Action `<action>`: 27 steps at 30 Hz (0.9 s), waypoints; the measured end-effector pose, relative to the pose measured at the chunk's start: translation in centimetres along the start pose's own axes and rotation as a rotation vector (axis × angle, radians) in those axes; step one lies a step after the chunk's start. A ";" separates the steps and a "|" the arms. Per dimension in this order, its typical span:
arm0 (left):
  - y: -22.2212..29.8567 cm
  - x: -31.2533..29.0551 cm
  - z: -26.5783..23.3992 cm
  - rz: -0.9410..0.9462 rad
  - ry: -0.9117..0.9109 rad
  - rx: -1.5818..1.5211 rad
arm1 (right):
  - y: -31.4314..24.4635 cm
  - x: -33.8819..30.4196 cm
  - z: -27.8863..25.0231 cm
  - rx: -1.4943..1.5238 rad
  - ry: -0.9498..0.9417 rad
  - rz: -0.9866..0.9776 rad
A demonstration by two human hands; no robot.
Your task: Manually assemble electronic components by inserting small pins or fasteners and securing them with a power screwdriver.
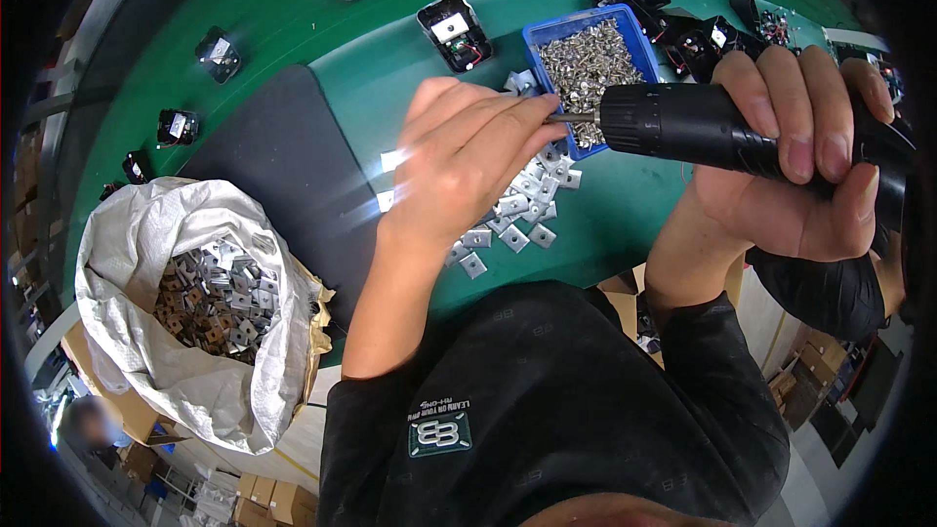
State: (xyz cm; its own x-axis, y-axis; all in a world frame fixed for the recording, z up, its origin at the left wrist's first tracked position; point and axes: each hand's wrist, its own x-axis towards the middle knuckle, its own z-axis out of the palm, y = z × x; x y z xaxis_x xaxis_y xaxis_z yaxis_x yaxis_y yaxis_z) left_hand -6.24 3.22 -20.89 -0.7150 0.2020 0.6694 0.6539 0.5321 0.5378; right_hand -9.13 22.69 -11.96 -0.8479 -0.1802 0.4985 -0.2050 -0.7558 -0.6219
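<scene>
My right hand point(771, 210) is wrapped round a black power screwdriver point(673, 122) held level, its nose toward the left. A thin metal bit point(578, 118) sticks out of the nose and reaches the fingertips of my left hand point(454, 151). The left fingers are pressed together at the bit's tip; what they pinch is hidden. Behind the bit stands a blue tray point(532, 34) full of small silvery screws point(595, 54). Below and beside my left hand lies a loose pile of small square metal plates with holes point(532, 200).
A white woven bag point(107, 273) of metal clips point(220, 298) stands at the left by a dark mat point(283, 137). An open black housing point(454, 31) lies beyond my left hand. More housings point(217, 54) sit on the green belt; parts point(698, 44) crowd the far right.
</scene>
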 end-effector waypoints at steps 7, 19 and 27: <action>-0.5 -0.5 0.9 -0.163 0.054 -0.254 | 0.1 0.6 0.5 0.012 -0.030 0.041; -1.0 -0.8 0.8 -0.185 0.142 -0.241 | 0.0 1.6 -0.4 0.026 -0.105 0.251; -3.9 0.7 -2.1 -0.254 -0.039 -0.006 | 3.2 2.6 -1.2 -0.157 -0.081 0.131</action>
State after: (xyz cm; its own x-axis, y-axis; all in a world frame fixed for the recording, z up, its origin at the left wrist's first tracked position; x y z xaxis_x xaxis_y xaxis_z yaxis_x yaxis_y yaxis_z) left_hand -8.76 -0.40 -21.47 -0.8656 0.0940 0.4919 0.4533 0.5647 0.6897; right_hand -12.61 20.54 -13.39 -0.8318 -0.3248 0.4501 -0.1749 -0.6163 -0.7679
